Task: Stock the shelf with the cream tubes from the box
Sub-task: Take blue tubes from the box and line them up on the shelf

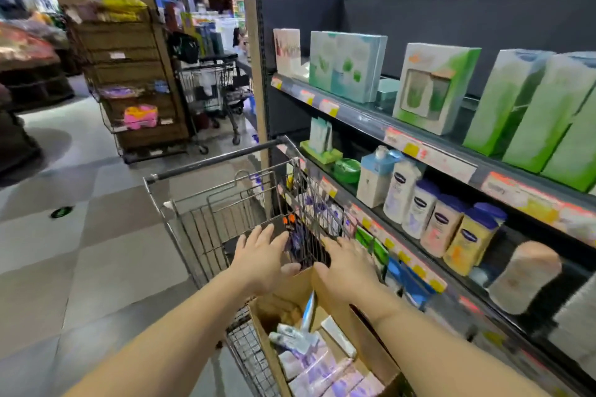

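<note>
An open cardboard box (pixel 367 329) sits in a wire shopping cart (pixel 206 162) right in front of me. Inside lie several white and lilac cream tubes (pixel 314 361); one tube (pixel 309 308) stands on end against the far wall. My left hand (pixel 261 259) and my right hand (pixel 350 266) reach over the box's far end, fingers stretched out and apart, thumbs at the top edge of the far flap (pixel 301 282). Neither hand holds a tube. The dark shelf unit (pixel 364 121) stands to the right of the cart.
The shelves carry green and white gift boxes (pixel 435 87) on top and lotion bottles (pixel 442 226) below. Purple packs (pixel 317 206) show through the cart's wire front. A wooden display rack (pixel 129 74) and a second cart (pixel 216 87) stand ahead on the left. Tiled floor (pixel 80 251) lies open left.
</note>
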{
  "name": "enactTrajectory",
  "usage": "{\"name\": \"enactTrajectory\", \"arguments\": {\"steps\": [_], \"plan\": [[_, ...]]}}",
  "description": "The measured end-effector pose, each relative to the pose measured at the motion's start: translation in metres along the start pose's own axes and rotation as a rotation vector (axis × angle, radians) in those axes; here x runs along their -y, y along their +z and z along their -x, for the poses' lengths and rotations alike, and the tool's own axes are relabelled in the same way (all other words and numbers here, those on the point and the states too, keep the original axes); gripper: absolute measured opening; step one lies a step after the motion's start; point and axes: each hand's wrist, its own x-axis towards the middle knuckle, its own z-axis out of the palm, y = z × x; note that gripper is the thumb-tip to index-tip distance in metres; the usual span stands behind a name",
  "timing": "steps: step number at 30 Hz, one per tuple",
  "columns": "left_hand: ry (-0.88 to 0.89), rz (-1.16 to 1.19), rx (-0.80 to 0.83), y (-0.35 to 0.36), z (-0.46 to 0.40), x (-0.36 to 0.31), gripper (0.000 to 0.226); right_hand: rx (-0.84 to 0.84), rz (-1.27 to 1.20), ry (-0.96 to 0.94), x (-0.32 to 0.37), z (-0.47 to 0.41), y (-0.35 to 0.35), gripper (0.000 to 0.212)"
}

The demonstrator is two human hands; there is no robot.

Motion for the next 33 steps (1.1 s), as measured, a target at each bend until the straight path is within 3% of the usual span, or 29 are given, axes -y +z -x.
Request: {"name": "enactTrajectory", "arguments": {"steps": [7,18,23,27,29,32,33], "plan": [[0.099,-0.009,0.075,0.027,-0.084,0.015,0.078,-0.043,-0.009,0.143,-0.037,-0.051,0.008,0.056],[0.391,-0.093,0.402,0.154,-0.221,0.053,0.074,0.126,-0.069,0.561,-0.093,-0.085,0.088,0.058],[0.453,-0.046,0.603,0.223,-0.240,0.069,0.061,0.198,-0.148,0.627,-0.095,-0.096,0.152,0.052],[0.434,-0.041,0.730,0.283,-0.243,0.075,0.065,0.289,-0.196,0.675,-0.098,-0.093,0.203,0.044],[0.419,-0.044,0.755,0.311,-0.243,0.075,0.067,0.313,-0.235,0.708,-0.102,-0.092,0.226,0.046],[0.395,-0.028,0.721,0.351,-0.242,0.073,0.066,0.353,-0.281,0.727,-0.115,-0.090,0.263,0.068],[0.397,-0.037,0.702,0.363,-0.241,0.073,0.066,0.371,-0.298,0.745,-0.119,-0.091,0.271,0.064]]}}
